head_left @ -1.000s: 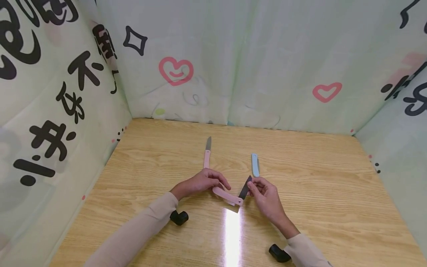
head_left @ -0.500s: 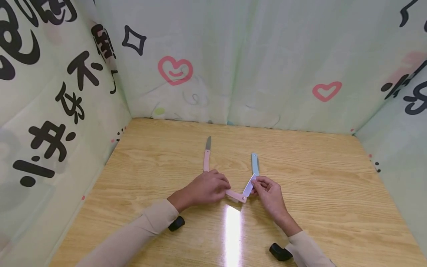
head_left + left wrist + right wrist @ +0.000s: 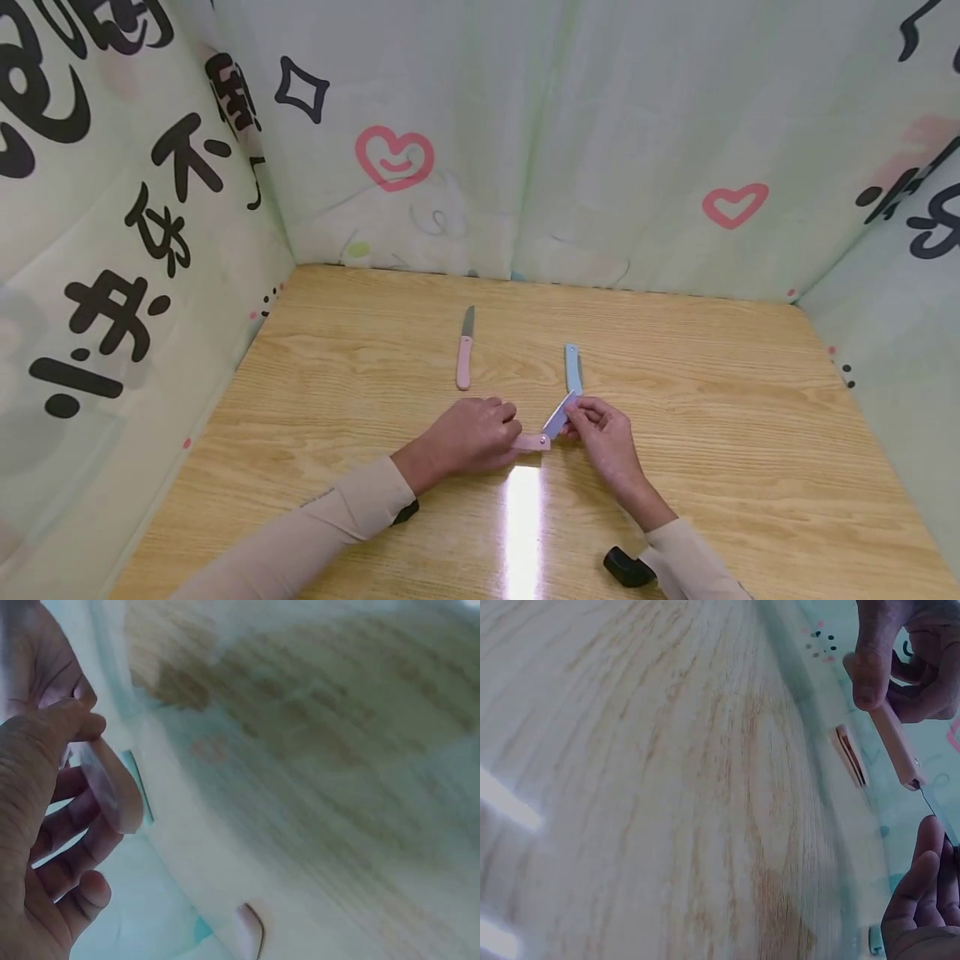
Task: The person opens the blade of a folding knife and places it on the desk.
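Observation:
Over the middle of the table, both hands are on one pink-handled folding knife. Its handle lies in the curled fingers of my left hand, the thumb pressed on top in the right wrist view. My right hand pinches the blade between thumb and fingertips. The blade is swung out at an angle to the handle and looks bright. Part of the handle is hidden under the left hand in the head view; the handle's rounded end shows in the left wrist view.
A second pink folding knife lies unfolded beyond the left hand, its blade pointing away. Past the right hand lies a light blue folding knife, seemingly folded. Printed cloth walls the wooden table at the back and sides.
My left hand has shifted its hold from loose fingers to a curled grip nearer the hinge. The handle has turned more level, the knife has tilted, and the dark blade now looks bright.

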`<state>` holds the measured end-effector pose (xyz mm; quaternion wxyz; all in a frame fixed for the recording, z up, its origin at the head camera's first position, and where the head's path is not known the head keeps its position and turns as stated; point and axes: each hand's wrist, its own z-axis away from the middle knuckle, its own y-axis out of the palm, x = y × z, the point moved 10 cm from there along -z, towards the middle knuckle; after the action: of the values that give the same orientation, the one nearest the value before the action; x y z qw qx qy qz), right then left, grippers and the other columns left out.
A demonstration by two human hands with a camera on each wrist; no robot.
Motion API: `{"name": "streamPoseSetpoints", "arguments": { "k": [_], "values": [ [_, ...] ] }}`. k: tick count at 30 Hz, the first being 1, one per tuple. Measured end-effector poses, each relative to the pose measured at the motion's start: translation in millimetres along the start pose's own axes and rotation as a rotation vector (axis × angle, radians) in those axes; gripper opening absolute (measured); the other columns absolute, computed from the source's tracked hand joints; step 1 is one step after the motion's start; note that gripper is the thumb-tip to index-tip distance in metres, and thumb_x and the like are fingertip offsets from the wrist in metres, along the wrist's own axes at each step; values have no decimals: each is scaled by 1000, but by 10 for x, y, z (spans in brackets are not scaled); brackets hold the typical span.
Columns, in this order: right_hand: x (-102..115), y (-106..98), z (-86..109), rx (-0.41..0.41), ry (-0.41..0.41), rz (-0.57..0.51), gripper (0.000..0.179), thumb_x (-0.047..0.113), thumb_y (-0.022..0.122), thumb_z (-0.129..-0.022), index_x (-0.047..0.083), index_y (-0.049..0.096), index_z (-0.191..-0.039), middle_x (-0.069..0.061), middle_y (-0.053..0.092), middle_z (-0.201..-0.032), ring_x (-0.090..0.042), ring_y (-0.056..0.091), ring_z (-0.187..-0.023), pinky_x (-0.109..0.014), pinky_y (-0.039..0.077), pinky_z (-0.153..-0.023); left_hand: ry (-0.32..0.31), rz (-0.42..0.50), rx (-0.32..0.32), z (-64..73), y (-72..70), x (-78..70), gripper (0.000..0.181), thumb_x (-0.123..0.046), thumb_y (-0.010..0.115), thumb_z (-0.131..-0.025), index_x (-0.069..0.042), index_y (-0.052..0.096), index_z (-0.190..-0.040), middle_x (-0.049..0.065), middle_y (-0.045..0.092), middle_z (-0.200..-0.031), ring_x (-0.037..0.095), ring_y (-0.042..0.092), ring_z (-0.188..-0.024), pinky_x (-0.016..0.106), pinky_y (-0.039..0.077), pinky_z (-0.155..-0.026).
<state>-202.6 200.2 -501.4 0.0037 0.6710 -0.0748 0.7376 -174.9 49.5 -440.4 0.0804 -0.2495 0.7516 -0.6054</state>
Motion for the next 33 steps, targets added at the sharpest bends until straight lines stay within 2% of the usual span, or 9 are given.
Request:
{"name": "streamPoseSetpoints", "arguments": {
  "k": [4, 8, 15, 19, 23, 27, 33],
  "values": [
    [-3, -23, -2, -8, 1, -20, 20, 1, 58, -103, -16, 59, -113, -17, 71, -90, -11, 69, -74, -28, 57, -73, -36, 28, -6, 3, 14, -9, 20, -34, 73, -90, -16, 71, -84, -5, 58, -77, 7, 51, -62, 21, 44, -53],
    [-22, -45, 1, -17, 22, -49, 22, 5, 59, -103, -15, 59, -113, -18, 73, -90, -12, 71, -76, -28, 57, -74, -75, 18, -37, 3, 10, -28, 20, -30, 73, -89, -13, 69, -80, -3, 58, -75, 5, 49, -58, 21, 45, -51],
    [-58, -63, -19, -40, 79, -139, 24, 6, 59, -104, -15, 57, -115, -10, 74, -85, -12, 71, -76, -25, 56, -72, -173, 70, -79, -11, 1, -25, 18, -27, 75, -85, -11, 68, -80, -2, 62, -74, 4, 47, -55, 19, 45, -48],
    [-91, -93, -30, -67, 109, -154, 25, 6, 59, -104, -15, 56, -117, -5, 72, -83, -10, 68, -74, -24, 56, -71, -190, 85, -108, -10, -38, -41, 21, -29, 78, -85, -11, 68, -81, -2, 61, -74, 5, 49, -57, 20, 46, -49],
    [-140, -116, -37, -89, 137, -194, 24, 5, 59, -103, -14, 56, -118, -3, 71, -81, -10, 67, -73, -23, 55, -70, -193, 76, -97, 10, -28, -69, 29, -38, 81, -87, -12, 69, -82, -3, 60, -76, 7, 53, -61, 22, 49, -54],
    [-192, -73, -31, -63, 172, -243, 26, 7, 58, -104, -14, 54, -120, -3, 70, -86, -10, 68, -77, -24, 55, -75, -211, 108, -88, 37, 4, -74, 28, -36, 79, -88, -11, 69, -81, -3, 58, -74, 6, 51, -59, 21, 46, -52],
    [-120, 59, -6, 43, 149, -278, 43, 22, 51, -109, -16, 53, -128, -11, 65, -102, -14, 66, -91, -28, 54, -85, -278, 242, -152, 70, 12, 6, 20, -29, 78, -89, -10, 72, -85, -4, 62, -75, 1, 47, -58, 15, 41, -49]
  ]
}}
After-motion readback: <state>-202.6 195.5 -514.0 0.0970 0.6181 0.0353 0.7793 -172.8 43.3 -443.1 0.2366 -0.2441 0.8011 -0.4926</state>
